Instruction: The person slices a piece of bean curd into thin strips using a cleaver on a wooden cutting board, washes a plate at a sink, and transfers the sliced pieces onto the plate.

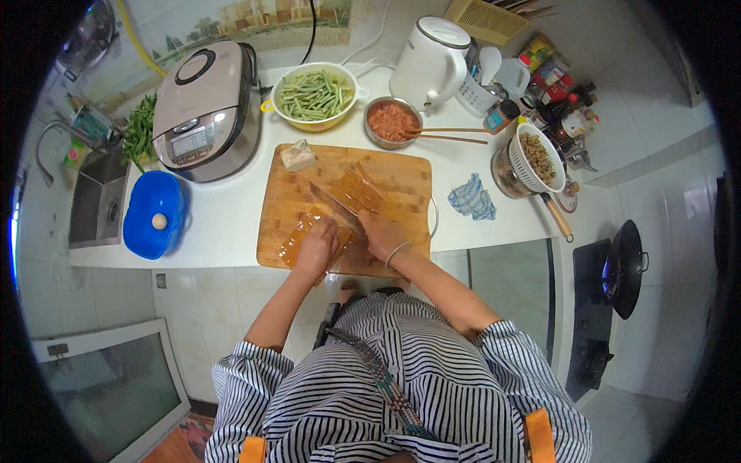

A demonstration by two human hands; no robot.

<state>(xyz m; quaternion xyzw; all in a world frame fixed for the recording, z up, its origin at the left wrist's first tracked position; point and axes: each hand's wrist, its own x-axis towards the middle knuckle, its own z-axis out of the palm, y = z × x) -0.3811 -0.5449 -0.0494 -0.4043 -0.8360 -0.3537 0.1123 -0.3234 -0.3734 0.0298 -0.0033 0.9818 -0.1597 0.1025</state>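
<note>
On a wooden cutting board (405, 173), my right hand (382, 236) grips a kitchen knife (336, 201); its blade points away and to the left. My left hand (317, 246), fingers curled, holds a glossy amber, jelly-like sheet (298, 236) against the board, left of the blade. Right of the blade lie strips (362, 190) of the same amber material. A pale block (298, 155), whose kind I cannot tell, sits near the board's far left corner. Both hands hide part of the sheet and the knife's handle.
Behind the board stand a rice cooker (200, 110), a colander of cut green beans (312, 98), a bowl of minced meat (393, 120) with chopsticks and a kettle (428, 63). A blue basin (153, 231) holds an egg. At right are a cloth (472, 198) and a strainer (538, 159) over a pot.
</note>
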